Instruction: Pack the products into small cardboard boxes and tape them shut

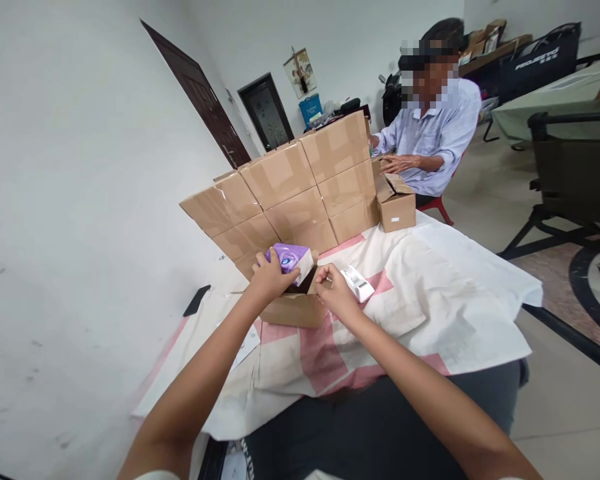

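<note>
My left hand (pixel 270 275) is closed around a purple pack (pixel 291 256) with a white side, which looks like a pack of tissues. It holds the pack tilted at the mouth of an open cardboard box (pixel 293 311). At the box's right edge, my right hand (pixel 334 288) has its fingers pinched on what appears to be the raised flap. Just right of that hand lies a white object (pixel 357 283) with a dark printed label. The inside of the box is mostly dark and hidden.
A wall of taped cardboard boxes (pixel 300 193) stands behind the open box. Another small carton (pixel 398 210) sits at its right end, near a seated person (pixel 430 127). A white and pink cloth (pixel 410 300) covers the table. Paper (pixel 247 347) lies at the left.
</note>
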A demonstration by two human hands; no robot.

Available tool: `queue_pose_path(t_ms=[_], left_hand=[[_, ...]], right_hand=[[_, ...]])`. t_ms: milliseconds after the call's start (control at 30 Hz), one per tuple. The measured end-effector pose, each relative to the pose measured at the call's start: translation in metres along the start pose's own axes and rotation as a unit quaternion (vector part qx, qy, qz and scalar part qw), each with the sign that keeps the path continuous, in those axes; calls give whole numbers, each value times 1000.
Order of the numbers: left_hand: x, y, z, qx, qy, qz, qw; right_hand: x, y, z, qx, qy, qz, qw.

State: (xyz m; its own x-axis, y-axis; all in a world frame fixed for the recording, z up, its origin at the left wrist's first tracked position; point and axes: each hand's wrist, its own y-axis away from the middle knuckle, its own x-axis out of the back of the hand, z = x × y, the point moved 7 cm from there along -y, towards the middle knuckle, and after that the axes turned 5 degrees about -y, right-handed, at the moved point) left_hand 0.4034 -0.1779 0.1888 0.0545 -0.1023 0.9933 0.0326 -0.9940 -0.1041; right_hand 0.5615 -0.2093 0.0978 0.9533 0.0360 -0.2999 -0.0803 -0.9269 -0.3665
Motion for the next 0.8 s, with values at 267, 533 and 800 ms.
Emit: queue_pose_path(t_ms=[267, 533, 800], left_hand=[[-15, 16, -11, 11, -54, -24, 998], [-19, 30, 2, 57, -108, -45, 991], [-24, 30, 0, 76, -130, -102, 983]], right_hand=[[-2, 0, -3, 49, 21, 10, 999], [0, 3, -2, 52, 40, 24, 998], [0, 3, 3, 45, 47, 13, 998]])
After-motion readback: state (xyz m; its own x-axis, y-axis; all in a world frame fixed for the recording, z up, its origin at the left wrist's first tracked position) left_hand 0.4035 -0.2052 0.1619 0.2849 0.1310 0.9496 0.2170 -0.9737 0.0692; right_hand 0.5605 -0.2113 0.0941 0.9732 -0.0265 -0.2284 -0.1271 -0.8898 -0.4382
